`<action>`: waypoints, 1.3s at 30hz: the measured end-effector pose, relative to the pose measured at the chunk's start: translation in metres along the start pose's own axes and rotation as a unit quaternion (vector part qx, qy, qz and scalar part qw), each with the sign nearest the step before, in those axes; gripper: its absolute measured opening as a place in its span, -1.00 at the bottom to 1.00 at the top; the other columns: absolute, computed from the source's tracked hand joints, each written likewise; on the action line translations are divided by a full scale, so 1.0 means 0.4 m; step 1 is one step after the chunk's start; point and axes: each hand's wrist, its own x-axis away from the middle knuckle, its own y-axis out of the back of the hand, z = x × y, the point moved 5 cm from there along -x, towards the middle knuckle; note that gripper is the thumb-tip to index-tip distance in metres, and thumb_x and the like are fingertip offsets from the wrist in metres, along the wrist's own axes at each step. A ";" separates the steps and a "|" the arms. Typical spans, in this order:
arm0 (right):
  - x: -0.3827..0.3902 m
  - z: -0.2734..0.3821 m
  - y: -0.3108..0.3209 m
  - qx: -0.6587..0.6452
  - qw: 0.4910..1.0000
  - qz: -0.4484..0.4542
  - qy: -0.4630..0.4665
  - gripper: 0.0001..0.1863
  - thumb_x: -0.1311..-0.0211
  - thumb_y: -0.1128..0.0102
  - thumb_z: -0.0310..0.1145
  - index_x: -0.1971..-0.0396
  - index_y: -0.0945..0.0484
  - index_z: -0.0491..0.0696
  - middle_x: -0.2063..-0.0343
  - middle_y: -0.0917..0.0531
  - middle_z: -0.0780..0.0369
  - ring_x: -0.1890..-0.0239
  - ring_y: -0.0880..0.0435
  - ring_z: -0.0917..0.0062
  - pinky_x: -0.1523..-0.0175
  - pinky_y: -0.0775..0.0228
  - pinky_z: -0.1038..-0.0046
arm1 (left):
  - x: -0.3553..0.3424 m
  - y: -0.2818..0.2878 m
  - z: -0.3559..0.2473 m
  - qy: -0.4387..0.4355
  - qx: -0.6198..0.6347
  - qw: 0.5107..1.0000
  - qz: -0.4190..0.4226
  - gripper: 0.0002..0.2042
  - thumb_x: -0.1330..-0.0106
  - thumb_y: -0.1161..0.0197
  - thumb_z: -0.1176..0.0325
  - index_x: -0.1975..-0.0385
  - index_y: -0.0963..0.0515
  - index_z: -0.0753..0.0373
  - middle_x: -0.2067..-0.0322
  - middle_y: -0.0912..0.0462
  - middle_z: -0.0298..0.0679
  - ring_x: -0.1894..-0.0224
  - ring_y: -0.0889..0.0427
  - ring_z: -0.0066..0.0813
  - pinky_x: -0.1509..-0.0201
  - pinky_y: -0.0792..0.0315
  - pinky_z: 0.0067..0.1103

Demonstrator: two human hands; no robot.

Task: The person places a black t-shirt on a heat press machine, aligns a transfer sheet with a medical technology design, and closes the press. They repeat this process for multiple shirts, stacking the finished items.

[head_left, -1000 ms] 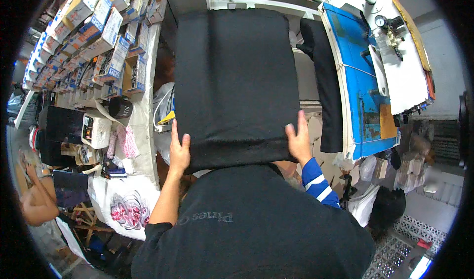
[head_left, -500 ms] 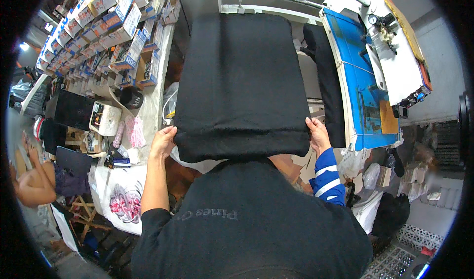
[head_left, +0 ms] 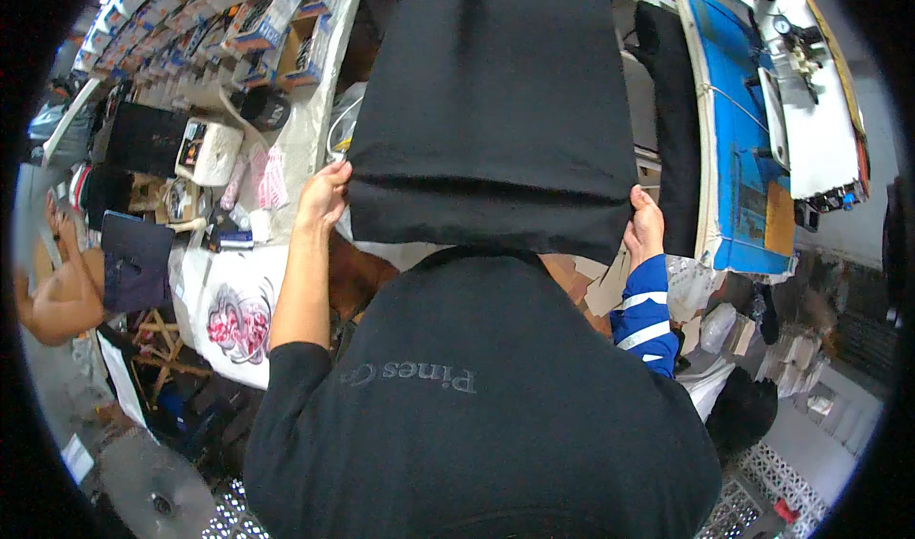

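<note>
My left hand point(head_left: 324, 196) and right hand point(head_left: 646, 223) pinch the side edges of the black cloth point(head_left: 496, 91), fingers closed on fabric. It spreads before my chest, right of the table point(head_left: 303, 129). I judge it soft, light, easily creased; best held near both front corners.

Blk T-shirt point(head_left: 477, 444), loose cut, w/ a line of faint grey lettering point(head_left: 419, 378) across the chest, upside down from this angle. L short sleeve point(head_left: 297, 375) ends approx. at the elbow; L forearm point(head_left: 303, 282) bare. On the R, a bright blue sleeve point(head_left: 648, 315) w/ slanted white bands point(head_left: 644, 335), prob. a separate pull-on, upper end hard to make out. L hand point(head_left: 322, 196) & R hand point(head_left: 645, 223) bare.
</note>
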 end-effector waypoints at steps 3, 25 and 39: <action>0.013 -0.006 -0.015 0.084 0.992 -0.040 0.084 -0.62 -0.56 -0.08 -0.17 0.10 -0.61 -0.24 0.20 -0.73 0.16 0.16 -0.68 0.48 -0.06 -0.50 0.41 | 0.001 0.005 0.037 -0.068 0.043 0.997 0.012 -0.72 -0.54 -0.10 0.38 -0.10 -0.50 0.40 0.00 -0.67 -0.15 -0.01 -0.63 -0.34 -0.20 -0.46 -0.44; 0.053 0.001 -0.022 0.122 0.985 -0.027 0.116 -0.59 -0.54 -0.10 -0.10 0.11 -0.62 -0.20 0.19 -0.74 0.21 0.16 -0.69 0.53 0.02 -0.53 0.47 | -0.005 0.018 0.108 -0.245 -0.117 0.957 -0.098 -0.68 -0.61 -0.05 0.16 0.07 -0.55 0.34 0.15 -0.65 -0.27 0.12 -0.59 -0.51 -0.05 -0.47 -0.55; 0.044 0.019 -0.002 0.334 0.913 -0.118 0.203 -0.60 -0.52 -0.15 -0.18 0.01 -0.65 -0.25 0.19 -0.75 0.25 0.10 -0.62 0.59 -0.07 -0.43 0.50 | 0.047 -0.008 0.099 -0.315 -0.371 0.841 -0.236 -0.69 -0.60 -0.06 0.20 0.15 -0.60 0.34 0.25 -0.65 -0.28 0.16 -0.56 -0.50 -0.01 -0.46 -0.51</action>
